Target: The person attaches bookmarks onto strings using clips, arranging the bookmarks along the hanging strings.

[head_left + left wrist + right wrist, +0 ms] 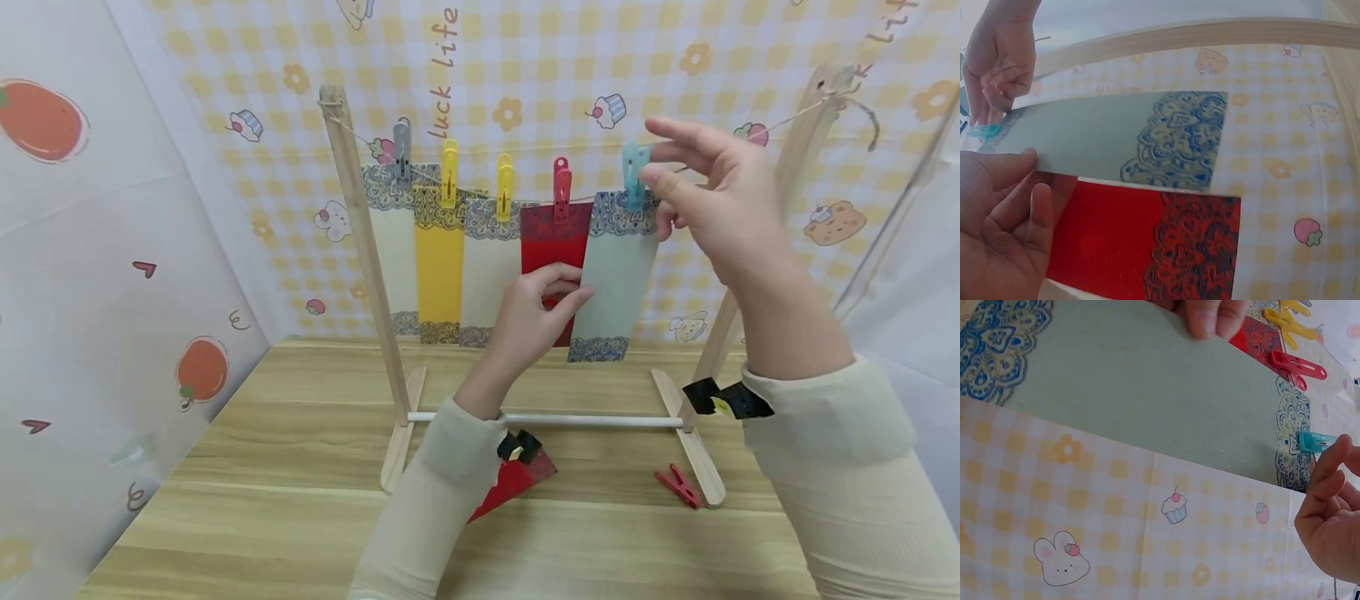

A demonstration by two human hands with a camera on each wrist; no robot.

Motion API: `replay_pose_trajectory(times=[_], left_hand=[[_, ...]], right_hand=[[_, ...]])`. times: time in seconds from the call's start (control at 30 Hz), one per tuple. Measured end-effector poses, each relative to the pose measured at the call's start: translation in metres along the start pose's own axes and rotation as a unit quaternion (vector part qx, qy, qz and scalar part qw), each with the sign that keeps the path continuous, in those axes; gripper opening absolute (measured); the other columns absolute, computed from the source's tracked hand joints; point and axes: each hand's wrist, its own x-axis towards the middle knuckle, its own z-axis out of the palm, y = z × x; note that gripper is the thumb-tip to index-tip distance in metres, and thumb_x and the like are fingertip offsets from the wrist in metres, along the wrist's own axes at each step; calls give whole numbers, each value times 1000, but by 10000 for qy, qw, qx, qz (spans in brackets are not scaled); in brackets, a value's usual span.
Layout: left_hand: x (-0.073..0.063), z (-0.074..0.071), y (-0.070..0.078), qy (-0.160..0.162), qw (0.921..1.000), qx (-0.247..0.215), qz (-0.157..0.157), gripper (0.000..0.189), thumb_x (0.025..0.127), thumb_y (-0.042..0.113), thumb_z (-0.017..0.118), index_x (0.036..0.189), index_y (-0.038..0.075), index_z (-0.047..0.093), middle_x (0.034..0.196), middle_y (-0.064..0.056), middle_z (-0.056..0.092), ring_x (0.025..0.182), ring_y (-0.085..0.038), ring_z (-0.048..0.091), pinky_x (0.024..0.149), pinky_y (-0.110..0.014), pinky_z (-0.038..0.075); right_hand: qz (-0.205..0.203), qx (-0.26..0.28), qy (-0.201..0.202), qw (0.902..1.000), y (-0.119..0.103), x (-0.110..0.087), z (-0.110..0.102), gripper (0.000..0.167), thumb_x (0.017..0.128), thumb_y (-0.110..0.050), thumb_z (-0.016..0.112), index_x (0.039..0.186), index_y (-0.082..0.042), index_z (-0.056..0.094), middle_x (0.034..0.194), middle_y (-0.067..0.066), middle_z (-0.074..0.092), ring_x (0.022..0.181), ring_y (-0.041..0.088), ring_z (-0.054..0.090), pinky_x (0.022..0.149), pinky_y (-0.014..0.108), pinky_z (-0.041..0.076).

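Note:
Across the string hang several paper cards with lace-patterned ends, each under a plastic clothespin. At the right end is a pale green card point(617, 275) with blue lace borders, its top in a teal clothespin point(636, 177). My left hand point(536, 312) pinches this card's left edge between thumb and fingers, in front of the red card point(551, 246). At the teal clothespin, my right hand point(720, 187) has its thumb and a finger on the clip's handles, the index finger raised. In the right wrist view the teal clothespin point(1316, 442) sits over the lace border.
The string runs between two wooden posts point(363, 250) joined low by a white rod point(592, 421). On the table point(225, 500) lie a red clothespin point(680, 487), near the right foot, and a red paper piece point(513, 483), partly under my left sleeve. A checked cloth point(262, 192) hangs behind.

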Motion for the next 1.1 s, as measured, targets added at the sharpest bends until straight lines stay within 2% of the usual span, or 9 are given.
replay_pose_trajectory(times=[0.23,0.4,0.5,0.73,0.9,1.0,1.1], left_hand=[[-13,-9,-11,-199,9997,96,-112,17,96,11,65,111,4,72,102,-9,77,91,-16,73,81,-20,55],[-25,-15,-15,-337,9988,235,-264,16,96,10,65,109,5,72,101,-8,77,89,-15,73,75,-21,55],[-33,-19,-17,-415,9981,354,-283,15,96,10,64,109,5,72,100,-7,77,88,-15,73,73,-20,55],[-51,-29,-19,-664,9962,432,-373,17,96,9,64,111,5,71,102,-7,76,88,-19,72,74,-21,56],[-69,-40,-24,-846,9917,799,-546,20,96,14,66,114,8,71,106,-4,75,93,-17,70,77,-23,56],[-80,-44,-29,-916,9880,968,-778,22,96,15,67,117,10,69,107,-3,75,98,-17,69,77,-25,56],[-89,-46,-35,-961,9850,1023,-1001,26,95,15,67,121,11,67,107,-3,75,100,-18,70,76,-27,56]], right_hand=[[-658,589,229,9958,0,-8,-4,28,89,6,66,118,4,68,102,12,74,44,18,54,45,22,48],[-734,1006,145,9921,6,-18,-15,26,89,9,65,115,10,66,97,13,75,45,20,55,47,23,49],[-672,1020,98,9925,11,-27,-21,26,90,9,64,116,10,65,97,13,75,45,20,57,49,22,48],[-360,286,41,9989,26,-53,-34,26,92,4,64,118,4,68,99,5,77,53,15,64,56,19,44],[-5,-436,-152,9989,46,-77,-49,26,94,3,62,120,1,68,103,-3,76,66,9,65,59,17,44],[481,-1269,-277,9904,61,-93,-59,28,97,-3,60,125,-5,66,107,-12,74,77,5,66,66,16,46],[957,-2006,-643,9729,79,-108,-71,30,100,-11,58,130,-11,63,112,-19,71,90,1,65,74,15,47]])
